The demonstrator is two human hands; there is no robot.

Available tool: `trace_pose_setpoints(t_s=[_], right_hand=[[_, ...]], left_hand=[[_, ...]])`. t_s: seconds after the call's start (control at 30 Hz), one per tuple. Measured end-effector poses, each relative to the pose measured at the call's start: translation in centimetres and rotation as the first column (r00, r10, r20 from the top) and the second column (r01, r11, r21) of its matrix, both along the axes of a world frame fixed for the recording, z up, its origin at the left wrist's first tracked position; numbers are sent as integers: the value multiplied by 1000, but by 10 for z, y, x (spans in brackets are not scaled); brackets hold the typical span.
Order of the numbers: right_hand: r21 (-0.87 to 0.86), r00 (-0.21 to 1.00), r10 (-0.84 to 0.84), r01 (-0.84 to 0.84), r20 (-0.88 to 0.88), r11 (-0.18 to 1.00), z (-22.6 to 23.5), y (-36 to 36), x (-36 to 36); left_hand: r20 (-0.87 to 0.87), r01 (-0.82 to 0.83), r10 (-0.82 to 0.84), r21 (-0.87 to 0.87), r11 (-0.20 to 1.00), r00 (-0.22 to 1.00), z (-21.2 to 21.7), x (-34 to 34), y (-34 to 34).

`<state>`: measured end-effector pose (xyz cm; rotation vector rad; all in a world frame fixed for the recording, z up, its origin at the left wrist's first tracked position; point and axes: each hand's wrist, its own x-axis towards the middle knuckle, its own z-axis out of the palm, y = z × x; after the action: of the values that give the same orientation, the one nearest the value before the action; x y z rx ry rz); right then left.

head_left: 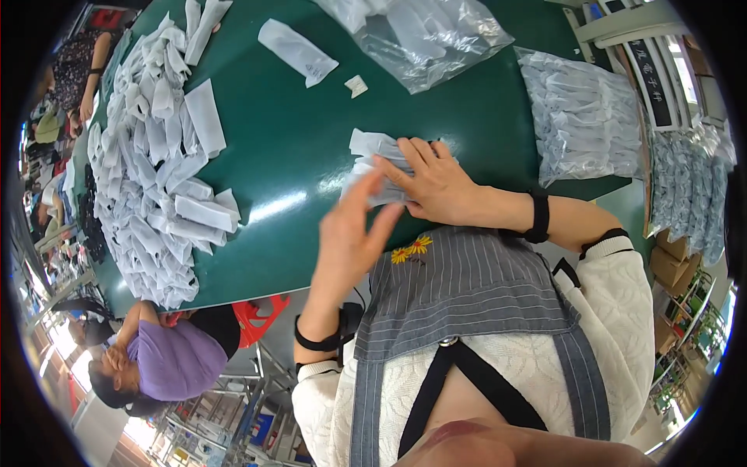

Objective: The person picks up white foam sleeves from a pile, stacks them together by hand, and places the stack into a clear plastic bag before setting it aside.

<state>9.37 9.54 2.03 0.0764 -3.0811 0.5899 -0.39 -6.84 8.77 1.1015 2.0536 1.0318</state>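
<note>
A small bundle of white frosted packets (375, 145) is on the green table close in front of my body. My right hand (442, 185) is curled over the right side of this bundle, holding it, and hides part of it. At its near left edge is my left hand (350, 233), thumb and fingers apart and slightly blurred; whether it touches the packets I cannot tell. Beyond the bundle are a single white packet (296, 50) and a small pale scrap (355, 86).
A large heap of white packets (148, 171) covers the table's left side. A clear bag with packets (420, 39) lies at the far edge, and a filled clear bag (583, 117) at the right. A person in purple (183, 354) sits beyond the table's left edge, near a red stool (261, 319).
</note>
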Motion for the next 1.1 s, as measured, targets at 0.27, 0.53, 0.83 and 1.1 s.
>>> trace_pose_setpoints(t_s=[0.27, 0.53, 0.83, 1.1], right_hand=[[20, 965, -217, 216, 150, 976, 40, 68, 42], [-339, 920, -386, 387, 72, 857, 40, 138, -45], [-468, 884, -258, 432, 391, 771, -3, 136, -143], [192, 876, -433, 471, -212, 861, -18, 115, -120]], left_hand=[[-834, 58, 210, 278, 959, 511, -11, -53, 128], [-744, 133, 288, 450, 883, 603, -37, -72, 159], [-643, 255, 371, 669, 699, 670, -30, -68, 166], [-660, 270, 139, 478, 836, 738, -52, -53, 152]])
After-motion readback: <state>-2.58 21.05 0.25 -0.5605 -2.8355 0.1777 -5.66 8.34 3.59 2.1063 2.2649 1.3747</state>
